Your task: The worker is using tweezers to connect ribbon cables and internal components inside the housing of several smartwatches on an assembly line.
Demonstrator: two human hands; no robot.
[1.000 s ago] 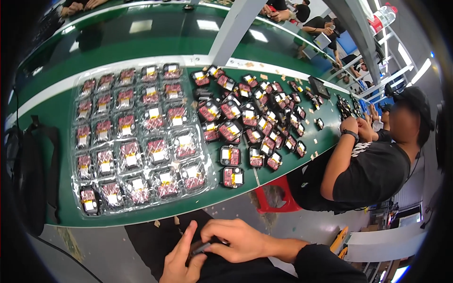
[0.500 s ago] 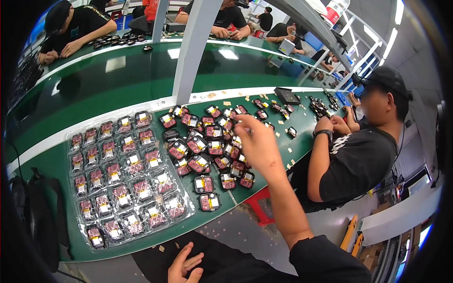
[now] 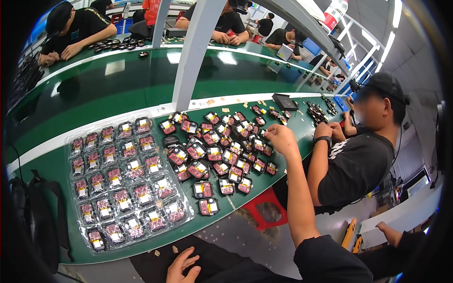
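Green worktop (image 3: 54,165): supports a clear plastic tray (image 3: 172,224), its pockets filled with black cases showing red circuit boards. To the right of the tray lies a loose heap (image 3: 234,173) of similar cases, several overlapping. The right hand (image 3: 283,139) is at the side of the heap farthest from the tray, thumb and forefinger drawn together beside a case (image 3: 258,144); whether they grip it cannot be told. The left hand (image 3: 183,266) is nearer the wearer than the tray, off the worktop, fingers loosely curled, nothing visible in them.

Good practice: pinch one case by its opposite outer walls. Keep fingers off the exposed board and yellow strip. Lift clear of neighbouring cases before turning; overlapped cases could snag or slide.
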